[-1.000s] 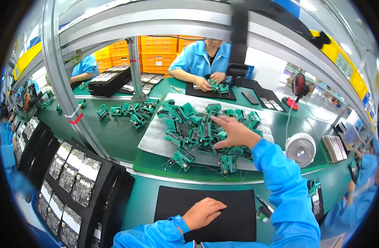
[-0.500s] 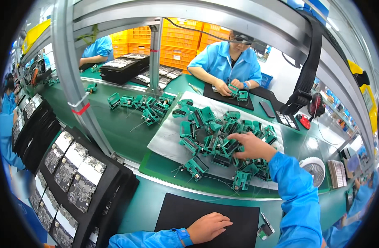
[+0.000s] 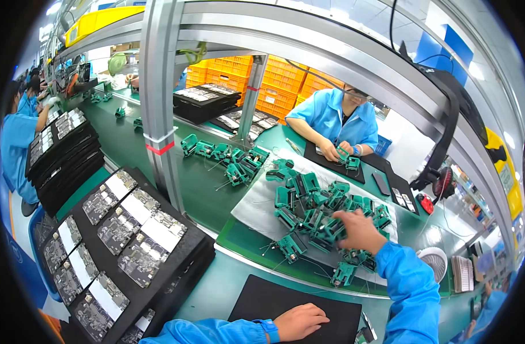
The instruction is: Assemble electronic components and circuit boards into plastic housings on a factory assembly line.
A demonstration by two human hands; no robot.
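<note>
My right hand is over a heap of green plastic fixtures, its thumb and fingers closed round one green fixture at the heap's near side. Parts of that fixture are hidden by the fingers and slightly blurred. Thin wires stick out from several fixtures. The heap lies on a white sheet. My left hand, with a blue wrist strap, rests palm down with fingers stretched out on a black mat. It holds nothing.
Stacked black trays of circuit boards stand at the left, behind them a metal post. Across the bench a co-worker handles a green fixture. A white round fan sits at right, and a small metal-and-green piece lies beside the mat.
The view has swung left, showing more of the trays. My right hand's fingers have closed on a green fixture in the heap. My left hand stays on the mat.
</note>
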